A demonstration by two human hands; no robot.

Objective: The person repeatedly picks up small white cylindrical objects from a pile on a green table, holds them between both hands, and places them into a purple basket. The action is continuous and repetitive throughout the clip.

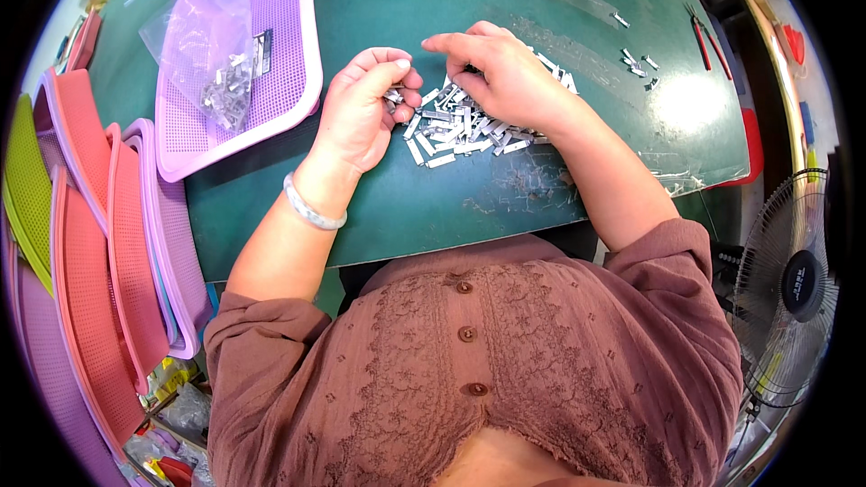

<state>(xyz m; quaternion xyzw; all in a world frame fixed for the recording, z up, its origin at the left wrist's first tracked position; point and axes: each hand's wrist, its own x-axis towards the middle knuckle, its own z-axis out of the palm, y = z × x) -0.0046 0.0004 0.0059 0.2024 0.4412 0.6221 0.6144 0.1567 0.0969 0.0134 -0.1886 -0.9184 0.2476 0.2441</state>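
My left hand (368, 106) is curled around several small silvery metal pieces (394, 97), partly hidden by the fingers. A pale bracelet (311, 207) circles that wrist. Close to its right, my right hand (505, 72) hovers over a heap of small flat metal pieces (465, 131) on the green table. Its index finger stretches toward the left fingertips, and the thumb hangs apart from it. I see nothing between that finger and thumb; the other fingers are partly hidden. The heap reaches out on both sides below the right hand.
A purple mesh basket (280, 90) at the left holds a clear bag of metal pieces (225, 95). Stacked coloured baskets (86, 261) stand beside the table (379, 216). Red-handled pliers (704, 43) and a few loose pieces (636, 63) lie right. A fan (785, 289) stands at the right.
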